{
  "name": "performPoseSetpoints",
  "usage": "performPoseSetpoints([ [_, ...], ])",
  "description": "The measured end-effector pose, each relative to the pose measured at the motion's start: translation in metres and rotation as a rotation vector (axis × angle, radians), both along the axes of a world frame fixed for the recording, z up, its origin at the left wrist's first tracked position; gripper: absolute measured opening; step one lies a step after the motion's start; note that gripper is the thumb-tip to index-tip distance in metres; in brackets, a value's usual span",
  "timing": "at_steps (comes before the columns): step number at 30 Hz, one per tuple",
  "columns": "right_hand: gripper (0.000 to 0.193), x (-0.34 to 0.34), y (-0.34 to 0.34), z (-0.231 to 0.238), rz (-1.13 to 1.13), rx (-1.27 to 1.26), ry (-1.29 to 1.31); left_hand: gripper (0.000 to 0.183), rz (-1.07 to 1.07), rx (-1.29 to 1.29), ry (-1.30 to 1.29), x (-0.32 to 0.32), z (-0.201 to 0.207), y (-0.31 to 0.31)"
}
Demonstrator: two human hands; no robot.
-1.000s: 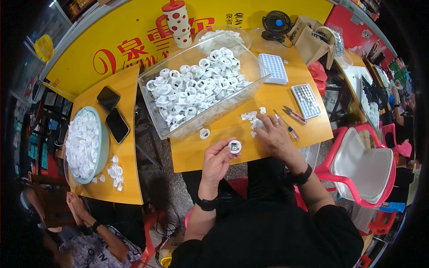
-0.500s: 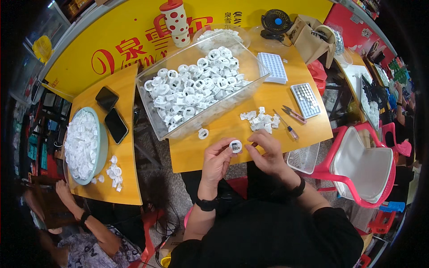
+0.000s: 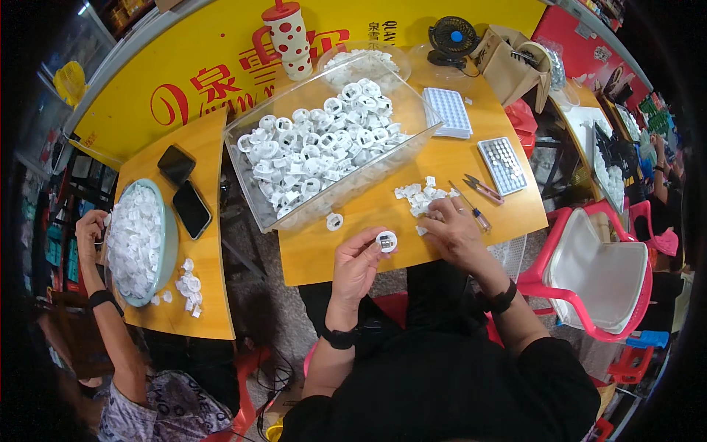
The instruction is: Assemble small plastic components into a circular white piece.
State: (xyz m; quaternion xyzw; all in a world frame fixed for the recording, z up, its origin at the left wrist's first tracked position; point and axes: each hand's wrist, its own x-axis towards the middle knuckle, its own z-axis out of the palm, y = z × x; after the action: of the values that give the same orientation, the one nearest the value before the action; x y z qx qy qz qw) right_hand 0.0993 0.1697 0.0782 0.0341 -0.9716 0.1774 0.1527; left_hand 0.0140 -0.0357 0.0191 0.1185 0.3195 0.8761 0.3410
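Observation:
Between the thumb and fingers of my left hand (image 3: 356,267) is a small round white plastic part (image 3: 386,241) with a dark slot in its face. My right hand (image 3: 458,234) reaches over a little heap of small white plastic pieces (image 3: 417,196), its fingers curled down at the heap's near edge. What its fingertips grip, if anything, is hidden. One more round white part (image 3: 334,221) lies alone on the table. Beyond my hands stands a clear plastic bin (image 3: 234,147) holding many of the same round parts.
A screwdriver (image 3: 482,219), snips (image 3: 486,190) and a tray of button cells (image 3: 503,166) lie to the right. Farther back are stacked blue-white trays (image 3: 448,112), a small fan (image 3: 453,38) and a dotted tumbler (image 3: 290,44). At left, a co-worker's hand (image 3: 90,227) touches a full basin (image 3: 169,243).
My right hand has left the round part and moved right and forward to the heap of pieces. My left hand keeps hold. The co-worker's hand has risen to the basin.

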Motion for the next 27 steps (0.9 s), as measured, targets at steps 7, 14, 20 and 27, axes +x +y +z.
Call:
performPoseSetpoints([
  [7,0.018,-0.003,-0.001,-0.009,-0.035,0.120,0.034,0.025,-0.004,0.001,0.005,0.001,0.001,0.001],
  [14,0.019,-0.009,0.004,0.000,-0.023,0.054,-0.104,0.025,-0.006,0.013,-0.004,0.000,0.000,0.000],
  [20,0.020,-0.009,0.002,-0.002,0.005,0.096,-0.027,0.025,-0.004,0.015,-0.010,0.001,-0.002,-0.001],
  [27,0.024,-0.002,-0.009,-0.008,0.062,-0.128,0.211,0.026,0.003,0.004,-0.015,0.001,0.000,-0.001],
])
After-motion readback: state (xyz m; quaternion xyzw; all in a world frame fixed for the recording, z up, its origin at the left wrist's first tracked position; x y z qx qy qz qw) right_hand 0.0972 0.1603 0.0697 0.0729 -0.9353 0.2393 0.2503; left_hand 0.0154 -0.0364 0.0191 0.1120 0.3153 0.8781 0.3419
